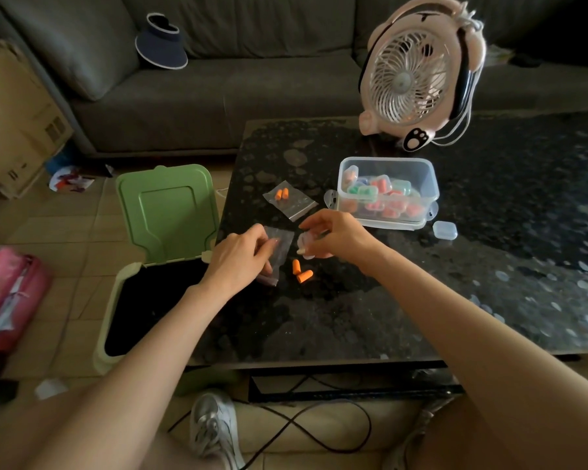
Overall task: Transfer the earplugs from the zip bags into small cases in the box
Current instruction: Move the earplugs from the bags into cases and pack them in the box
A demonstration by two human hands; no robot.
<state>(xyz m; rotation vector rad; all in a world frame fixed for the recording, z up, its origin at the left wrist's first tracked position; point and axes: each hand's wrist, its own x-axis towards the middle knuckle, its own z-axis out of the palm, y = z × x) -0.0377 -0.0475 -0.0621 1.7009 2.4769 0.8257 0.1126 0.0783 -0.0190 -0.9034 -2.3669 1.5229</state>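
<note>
Far to my left a pink bag lies on the floor. Behind it stands a brown cardboard box. Next comes a light green plastic bin with its lid standing open. It sits right by the left edge of the shiny black table. On the grey sofa behind it lies a dark blue sun hat with a white edge.

My left hand is over the table. Its thumb and fingers pinch a flat see-through zip bag, and the low end of the bag hangs down to the table top.

Just right of that bag, two loose orange foam earplugs lie on the table. They are close together, between my two hands and a bit nearer to me. Farther from me, a second see-through zip bag lies flat on the table. It has two more orange earplugs in one corner.

My right hand is just beside my left one. Its fingers curl round a small see-through plastic case and hold it over the table. That part is blurry, so I cannot tell if the case is open.

To the right sits a clear plastic box with round corners and an open top. Many little cases in pink, green and blue are piled inside it. One more little clear case sits on the table just beside the box. Behind the box stands a round pink fan with a white cord.
</note>
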